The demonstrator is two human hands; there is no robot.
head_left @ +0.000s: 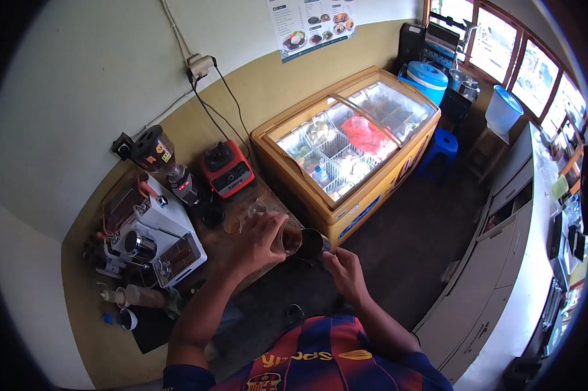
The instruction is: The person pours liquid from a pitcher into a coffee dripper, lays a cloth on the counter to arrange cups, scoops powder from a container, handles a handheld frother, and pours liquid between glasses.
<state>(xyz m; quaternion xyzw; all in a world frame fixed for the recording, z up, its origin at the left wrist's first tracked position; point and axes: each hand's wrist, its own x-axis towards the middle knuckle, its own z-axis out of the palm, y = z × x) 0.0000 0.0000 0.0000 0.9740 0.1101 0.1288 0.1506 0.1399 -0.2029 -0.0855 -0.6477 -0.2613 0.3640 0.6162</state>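
My left hand [266, 242] is wrapped round a clear glass [287, 240] that is tilted to the right and holds brown liquid. Close beside its rim is a dark metal pitcher [312, 244], whose handle side my right hand [343, 268] grips. Rim and pitcher look nearly in contact; whether liquid runs between them is too small to tell. Behind my left hand, a small glass with brown contents [232, 225] and another clear glass [257, 209] stand on the wooden table [268, 189].
On the left are an espresso machine [167, 228], a coffee grinder [170, 166] and a red blender base [227, 169]. A yellow glass-topped freezer [352, 202] stands ahead. Along the right runs a white counter [509, 293]. A blue stool [442, 146] is beyond the freezer.
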